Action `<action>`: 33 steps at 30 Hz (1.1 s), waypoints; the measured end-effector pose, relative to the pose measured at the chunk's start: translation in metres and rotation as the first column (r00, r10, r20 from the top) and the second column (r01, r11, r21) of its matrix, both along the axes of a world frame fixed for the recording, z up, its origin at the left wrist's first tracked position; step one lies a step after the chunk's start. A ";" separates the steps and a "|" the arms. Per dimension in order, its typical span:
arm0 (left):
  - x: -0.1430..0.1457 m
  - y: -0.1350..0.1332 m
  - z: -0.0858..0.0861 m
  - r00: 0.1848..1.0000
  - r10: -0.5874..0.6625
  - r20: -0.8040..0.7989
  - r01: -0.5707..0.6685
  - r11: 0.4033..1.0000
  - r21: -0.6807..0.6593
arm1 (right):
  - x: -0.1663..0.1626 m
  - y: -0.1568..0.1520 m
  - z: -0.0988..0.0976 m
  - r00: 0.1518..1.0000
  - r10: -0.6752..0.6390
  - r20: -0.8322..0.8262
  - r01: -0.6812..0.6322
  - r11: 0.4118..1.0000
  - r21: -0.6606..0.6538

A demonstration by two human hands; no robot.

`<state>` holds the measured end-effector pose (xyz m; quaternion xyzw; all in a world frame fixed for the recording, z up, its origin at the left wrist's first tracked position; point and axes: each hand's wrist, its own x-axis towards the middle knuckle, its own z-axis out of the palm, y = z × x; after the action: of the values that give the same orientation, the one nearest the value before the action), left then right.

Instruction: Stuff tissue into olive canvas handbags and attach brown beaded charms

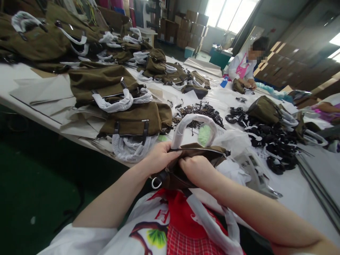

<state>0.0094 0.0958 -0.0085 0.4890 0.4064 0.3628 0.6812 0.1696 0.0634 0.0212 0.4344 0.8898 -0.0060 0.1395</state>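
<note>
A brown handbag (175, 179) with a zippered top sits at the table's near edge, against my apron. Its mouth is unzipped, and white wrapping covers its handles (180, 129). My left hand (162, 156) grips the bag's rim at the left end of the zipper, thumb on top. My right hand (198, 170) reaches into the opening with curled fingers; its fingertips are hidden inside, so what they hold does not show. A metal ring (156, 183) hangs from a dark tab at the bag's left end.
Olive bags (138, 120) with wrapped handles lie stacked on the left. Dark straps with metal parts (202, 115) are heaped beyond my bag, and black coiled straps (265, 141) lie to the right. Across the table a co-worker (241, 67) handles another bag.
</note>
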 end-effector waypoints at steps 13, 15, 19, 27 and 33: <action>0.004 0.002 -0.001 0.993 0.011 0.116 -0.004 0.998 -0.058 | 0.010 0.002 0.004 0.996 0.065 -0.059 -0.065 0.998 0.011; 0.003 0.003 -0.001 0.994 0.017 0.109 -0.012 0.999 -0.049 | 0.012 0.002 0.001 0.990 0.088 -0.111 -0.094 0.994 -0.052; 0.001 0.003 -0.002 0.991 0.021 0.135 -0.011 0.997 -0.074 | 0.025 -0.001 0.001 0.945 -0.206 -0.253 0.185 0.977 -0.104; 0.030 -0.028 -0.002 0.976 0.009 0.216 0.019 0.992 -0.129 | 0.049 0.009 -0.043 0.561 -0.511 -0.651 0.317 0.859 -0.401; 0.034 -0.033 -0.004 0.977 0.084 0.198 -0.056 0.988 -0.146 | 0.034 -0.013 -0.028 0.711 -0.488 -0.506 0.437 0.871 -0.226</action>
<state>0.0434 0.0632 -0.0127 0.3861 0.3760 0.4053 0.7385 0.2037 0.0509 -0.0068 0.6161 0.7529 -0.2048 -0.1078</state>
